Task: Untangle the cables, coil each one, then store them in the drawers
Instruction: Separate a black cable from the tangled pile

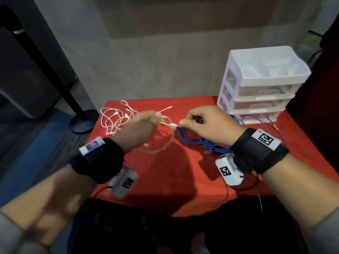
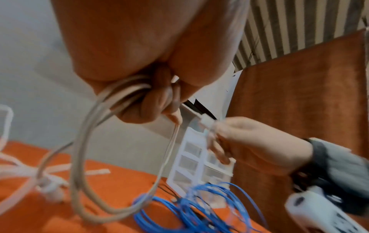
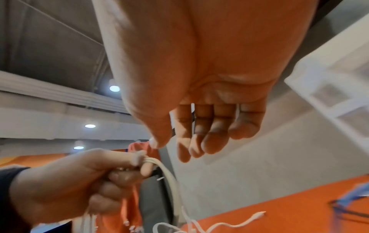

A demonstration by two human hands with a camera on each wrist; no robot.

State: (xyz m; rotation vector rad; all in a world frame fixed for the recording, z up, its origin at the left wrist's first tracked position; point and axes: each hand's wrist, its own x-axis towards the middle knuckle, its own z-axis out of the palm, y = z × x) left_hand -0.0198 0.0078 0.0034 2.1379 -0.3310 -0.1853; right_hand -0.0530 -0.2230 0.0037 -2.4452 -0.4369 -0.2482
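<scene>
Fingers (image 2: pixel 151 102) of the left hand (image 1: pixel 141 125) are curled tight round a coil (image 2: pixel 85 157) of beige cable, whose loops hang below the fist above the worktop (image 1: pixel 165 180). One short end of that cable is seen sticking out past the hand toward the wall. The white plug (image 1: pixel 172 125) at the other end is pinched between thumb and forefinger of the right hand (image 1: pixel 207 123); the other right fingers (image 3: pixel 215 134) are loosely bent and apart, with nothing held by them. Both hands are raised over the red cloth, close together, joined only by the short stretch of cable between them.

On the cloth, a loose tangle of white cables (image 1: pixel 113 120) is left at the far left corner. A bundle of blue cable (image 1: pixel 201 140) lies under and just beside the right hand, and is run on toward the foot of the drawers (image 1: pixel 260 88). That white unit with clear fronts is stood at the far right corner, all its drawers pushed in.
</scene>
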